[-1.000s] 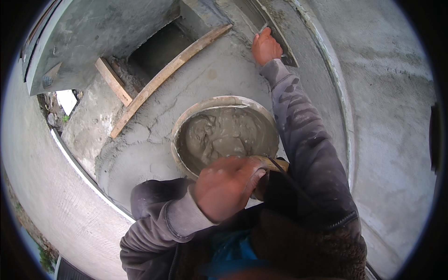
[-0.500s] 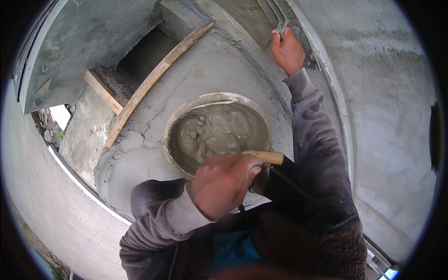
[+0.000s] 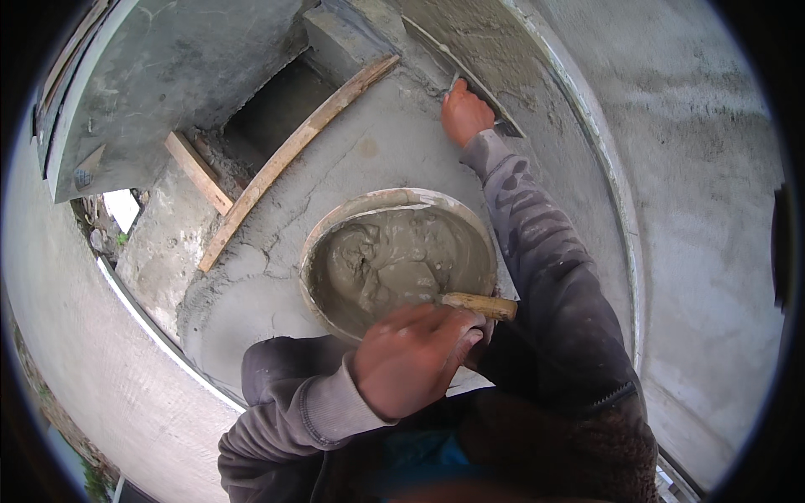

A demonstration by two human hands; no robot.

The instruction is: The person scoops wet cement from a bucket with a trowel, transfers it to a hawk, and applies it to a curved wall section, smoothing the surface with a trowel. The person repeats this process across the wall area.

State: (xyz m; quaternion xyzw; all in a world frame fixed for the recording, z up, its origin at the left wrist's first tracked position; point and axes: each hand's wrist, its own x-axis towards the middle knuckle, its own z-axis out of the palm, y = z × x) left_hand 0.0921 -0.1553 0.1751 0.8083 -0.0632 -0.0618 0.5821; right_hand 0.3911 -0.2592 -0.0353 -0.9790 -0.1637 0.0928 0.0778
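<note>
A round bucket [image 3: 312, 243] of wet grey mortar [image 3: 394, 251] stands between my knees. My left hand [image 3: 415, 356] is closed at its near rim, the fingertips hidden below the hand. Just past that hand, a trowel's wooden handle [image 3: 482, 305] rests over the rim, its other end in the mortar. Farther off, my right hand [image 3: 467, 113] is wrapped round the handle of a plastering trowel [image 3: 478, 81]. The long thin blade is seen nearly edge-on, against the wet mortar coat low on the right wall [image 3: 524, 67].
A long wooden strip [image 3: 293, 159] and a short wood piece [image 3: 199, 172] border a dark square opening [image 3: 281, 109] at the far left. A concrete block [image 3: 340, 38] sits behind it. A pale raised edge [image 3: 599, 138] curves along the right wall.
My right hand has come left and nearer with the plastering trowel, whose blade now shows as a long edge along the wall. My left hand stays at the bucket; the whole view shifts slightly.
</note>
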